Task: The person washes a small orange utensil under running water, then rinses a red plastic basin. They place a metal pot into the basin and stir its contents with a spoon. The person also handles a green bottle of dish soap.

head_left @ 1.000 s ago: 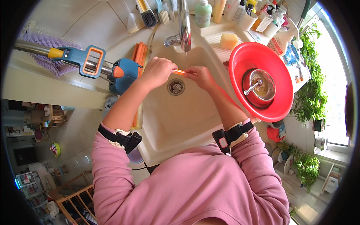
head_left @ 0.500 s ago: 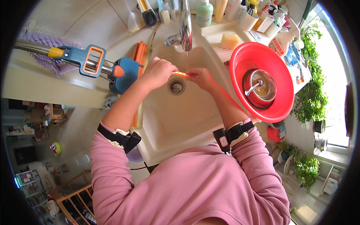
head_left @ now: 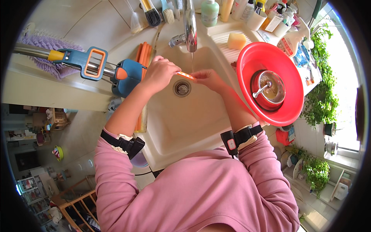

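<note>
Over the beige sink (head_left: 181, 123), both my hands hold a slim orange stick with white marks (head_left: 186, 75), whose exact kind I cannot make out. My left hand (head_left: 159, 74) pinches one end with closed fingers, and my right hand (head_left: 210, 80) grips the other. The stick slants down slightly to the right, just above the round drain (head_left: 182, 88). Behind it, a thin stream of water falls from the chrome faucet (head_left: 191, 31) close to my right fingers. My palms hide parts of the grip.
A red basin (head_left: 291, 73) stands right of the sink, holding a metal bowl (head_left: 281, 88) with a spoon (head_left: 262, 89). A yellow sponge (head_left: 236, 41) and several bottles stand behind it. A blue mop head clamp (head_left: 129, 77) juts in from the left beside orange rods (head_left: 145, 54).
My left hand has shifted slightly left, and more of the orange stick shows between my hands. It tilts a bit more downward to the right. Water still runs.
</note>
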`<control>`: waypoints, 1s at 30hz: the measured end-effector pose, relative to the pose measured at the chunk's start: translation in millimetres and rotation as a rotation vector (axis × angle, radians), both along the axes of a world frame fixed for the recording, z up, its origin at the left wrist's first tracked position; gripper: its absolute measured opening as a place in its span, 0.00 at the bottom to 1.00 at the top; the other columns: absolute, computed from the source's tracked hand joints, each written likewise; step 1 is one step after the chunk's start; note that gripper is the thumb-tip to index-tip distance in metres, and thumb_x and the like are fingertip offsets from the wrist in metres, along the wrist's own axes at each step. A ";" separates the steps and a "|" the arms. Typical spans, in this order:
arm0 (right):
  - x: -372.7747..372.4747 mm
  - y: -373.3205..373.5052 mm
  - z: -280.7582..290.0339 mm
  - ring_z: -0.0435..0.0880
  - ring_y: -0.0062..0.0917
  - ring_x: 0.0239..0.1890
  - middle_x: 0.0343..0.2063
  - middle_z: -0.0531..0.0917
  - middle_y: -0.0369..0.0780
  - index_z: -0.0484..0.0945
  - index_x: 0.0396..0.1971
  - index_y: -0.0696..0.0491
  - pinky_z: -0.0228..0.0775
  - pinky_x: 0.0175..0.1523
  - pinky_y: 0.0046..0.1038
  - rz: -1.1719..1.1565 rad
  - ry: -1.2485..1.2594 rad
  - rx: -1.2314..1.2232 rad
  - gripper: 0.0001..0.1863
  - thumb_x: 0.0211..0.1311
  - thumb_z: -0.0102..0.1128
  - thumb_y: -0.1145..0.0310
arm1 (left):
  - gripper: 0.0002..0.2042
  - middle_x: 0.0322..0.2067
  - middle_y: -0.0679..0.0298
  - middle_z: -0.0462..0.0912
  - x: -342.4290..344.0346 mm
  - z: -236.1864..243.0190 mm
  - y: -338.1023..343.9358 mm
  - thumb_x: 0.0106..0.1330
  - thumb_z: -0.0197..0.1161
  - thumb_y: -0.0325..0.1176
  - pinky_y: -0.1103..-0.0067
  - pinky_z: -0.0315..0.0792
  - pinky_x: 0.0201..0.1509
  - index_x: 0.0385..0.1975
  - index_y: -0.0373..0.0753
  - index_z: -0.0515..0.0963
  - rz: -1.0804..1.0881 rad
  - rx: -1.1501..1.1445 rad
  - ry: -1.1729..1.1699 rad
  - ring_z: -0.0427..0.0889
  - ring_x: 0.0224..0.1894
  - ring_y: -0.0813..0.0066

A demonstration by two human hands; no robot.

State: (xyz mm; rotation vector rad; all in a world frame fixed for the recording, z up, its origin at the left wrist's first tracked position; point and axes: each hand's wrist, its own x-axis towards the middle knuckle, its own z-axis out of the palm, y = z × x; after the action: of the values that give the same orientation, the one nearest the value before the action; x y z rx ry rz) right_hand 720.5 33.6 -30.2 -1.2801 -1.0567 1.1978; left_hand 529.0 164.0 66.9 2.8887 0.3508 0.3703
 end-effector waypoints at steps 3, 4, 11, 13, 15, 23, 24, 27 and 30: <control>10.3 -9.4 8.0 0.81 0.16 0.35 0.37 0.86 0.36 0.85 0.41 0.53 0.72 0.38 0.23 0.067 -0.025 -0.275 0.14 0.61 0.65 0.60 | 0.03 0.30 0.70 0.84 -1.9 -0.3 4.1 0.58 0.65 0.28 0.69 0.64 0.56 0.31 0.42 0.83 -0.026 0.006 -0.106 0.79 0.39 0.72; 10.7 -7.4 11.3 0.81 0.16 0.36 0.37 0.86 0.35 0.85 0.41 0.53 0.72 0.38 0.23 0.086 -0.094 -0.317 0.14 0.61 0.65 0.60 | 0.03 0.30 0.71 0.84 -1.1 -1.5 4.3 0.57 0.65 0.28 0.69 0.64 0.57 0.30 0.42 0.83 -0.049 0.014 -0.136 0.79 0.39 0.72; 8.7 -8.4 16.5 0.81 0.16 0.36 0.32 0.84 0.34 0.82 0.44 0.56 0.71 0.39 0.21 0.058 -0.043 -0.239 0.15 0.58 0.66 0.68 | 0.04 0.32 0.71 0.83 0.3 -7.2 10.9 0.55 0.66 0.27 0.68 0.64 0.58 0.30 0.42 0.83 -0.047 0.035 -0.187 0.78 0.41 0.70; 9.6 -9.9 10.8 0.81 0.16 0.36 0.32 0.84 0.34 0.81 0.44 0.57 0.71 0.39 0.21 0.031 -0.020 -0.156 0.16 0.56 0.67 0.70 | 0.05 0.32 0.70 0.83 2.4 -10.3 10.4 0.55 0.65 0.27 0.68 0.64 0.58 0.30 0.42 0.83 -0.040 0.052 -0.203 0.78 0.42 0.70; 9.7 -9.3 5.0 0.81 0.16 0.36 0.32 0.84 0.35 0.80 0.44 0.58 0.71 0.40 0.22 0.009 -0.041 -0.125 0.16 0.55 0.67 0.72 | 0.05 0.33 0.70 0.82 5.2 -14.8 5.7 0.55 0.64 0.26 0.68 0.64 0.58 0.31 0.42 0.83 -0.031 0.097 -0.222 0.77 0.42 0.70; 7.3 -1.0 -0.5 0.80 0.16 0.34 0.31 0.83 0.35 0.80 0.42 0.59 0.73 0.42 0.22 0.037 -0.187 -0.158 0.13 0.61 0.63 0.69 | 0.06 0.33 0.69 0.79 13.1 -18.5 -4.4 0.56 0.60 0.25 0.70 0.65 0.54 0.31 0.42 0.83 -0.046 0.180 -0.251 0.76 0.43 0.69; 7.0 -0.4 0.3 0.79 0.16 0.34 0.32 0.83 0.35 0.79 0.43 0.60 0.72 0.42 0.22 0.045 -0.100 -0.121 0.13 0.62 0.62 0.68 | 0.06 0.33 0.70 0.79 13.3 -18.4 -4.2 0.56 0.60 0.25 0.70 0.65 0.53 0.31 0.42 0.83 -0.043 0.183 -0.261 0.76 0.43 0.69; 4.9 -1.4 4.1 0.79 0.16 0.36 0.35 0.83 0.35 0.78 0.47 0.60 0.71 0.41 0.21 0.062 0.082 -0.080 0.15 0.65 0.59 0.67 | 0.07 0.33 0.70 0.79 12.8 -19.1 -3.4 0.56 0.60 0.25 0.71 0.66 0.53 0.31 0.42 0.82 -0.023 0.181 -0.271 0.76 0.43 0.69; 4.6 -6.6 11.0 0.78 0.15 0.37 0.39 0.83 0.35 0.77 0.51 0.59 0.69 0.41 0.19 0.095 0.181 -0.060 0.17 0.67 0.57 0.67 | 0.07 0.33 0.70 0.79 11.1 -19.3 -0.7 0.55 0.60 0.24 0.71 0.66 0.52 0.31 0.43 0.82 -0.006 0.158 -0.271 0.76 0.43 0.69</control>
State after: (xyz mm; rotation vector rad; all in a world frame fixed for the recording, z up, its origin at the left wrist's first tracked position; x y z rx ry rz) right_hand 725.1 27.1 -19.2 -1.1536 -0.9643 1.3990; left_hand 540.1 163.3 47.6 2.9344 0.2771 0.8113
